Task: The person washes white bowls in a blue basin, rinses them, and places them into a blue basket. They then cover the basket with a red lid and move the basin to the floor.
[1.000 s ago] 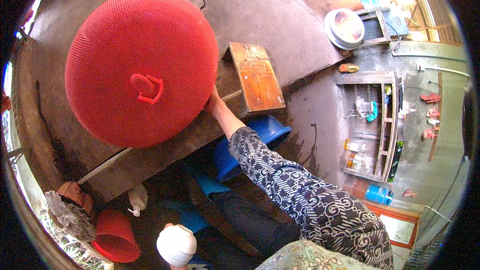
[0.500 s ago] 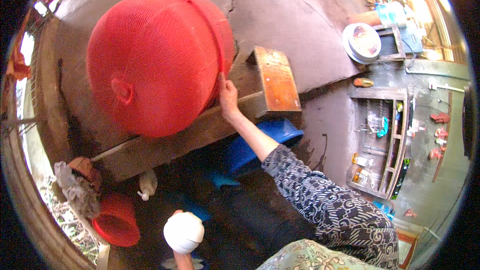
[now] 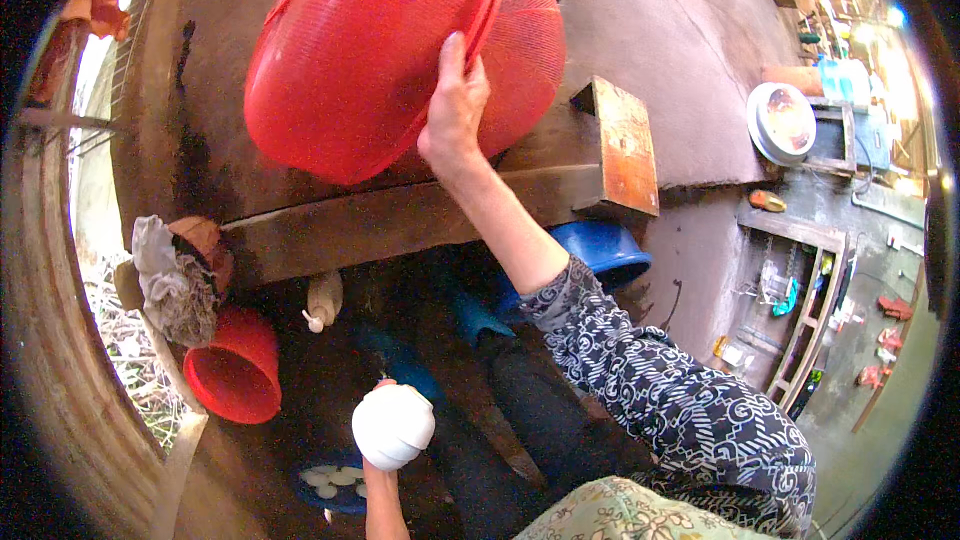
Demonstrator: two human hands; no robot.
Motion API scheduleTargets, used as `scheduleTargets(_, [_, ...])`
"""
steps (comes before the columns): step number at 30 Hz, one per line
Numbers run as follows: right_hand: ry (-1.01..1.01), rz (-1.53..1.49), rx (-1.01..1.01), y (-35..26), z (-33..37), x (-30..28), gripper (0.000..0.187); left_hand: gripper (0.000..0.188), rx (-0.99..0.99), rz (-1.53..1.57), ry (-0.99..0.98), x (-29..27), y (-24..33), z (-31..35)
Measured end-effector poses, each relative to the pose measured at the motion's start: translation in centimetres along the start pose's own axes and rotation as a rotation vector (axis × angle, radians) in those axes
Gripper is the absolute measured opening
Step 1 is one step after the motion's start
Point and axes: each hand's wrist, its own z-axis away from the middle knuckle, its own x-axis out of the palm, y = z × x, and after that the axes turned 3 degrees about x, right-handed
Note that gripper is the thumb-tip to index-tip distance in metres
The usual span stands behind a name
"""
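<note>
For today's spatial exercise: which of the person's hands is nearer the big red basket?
Right. The right hand grips the red basket at its rim; the left hand holds a white ball far below.

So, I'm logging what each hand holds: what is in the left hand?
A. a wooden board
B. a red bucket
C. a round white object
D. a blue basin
C: the left hand grips a round white object, raised above a blue bowl.

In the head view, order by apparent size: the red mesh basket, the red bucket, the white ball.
1. red mesh basket, largest
2. red bucket
3. white ball, smallest, although it may be nearer the camera
</note>
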Motion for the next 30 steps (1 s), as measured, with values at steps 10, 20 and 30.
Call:
scheduleTargets(10, [-0.012,-0.185,0.223,-4.8,-4.2,-2.8,0.077,0.020,0.139,-0.406,-0.039,-1.4,0.6,1.3])
scheduleTargets(20, [-0.017,-0.358,-0.067,-11.9,-9.8,-9.3,0.059,0.023,0.047,-0.279,-0.130,0.6,2.7,-0.3])
scheduleTargets(30, [0.604,-0.730,0.028,-16.8,-14.8,-28.4,0.070,0.015,-0.056,-0.178,-0.396,5.6,2.8,-4.7])
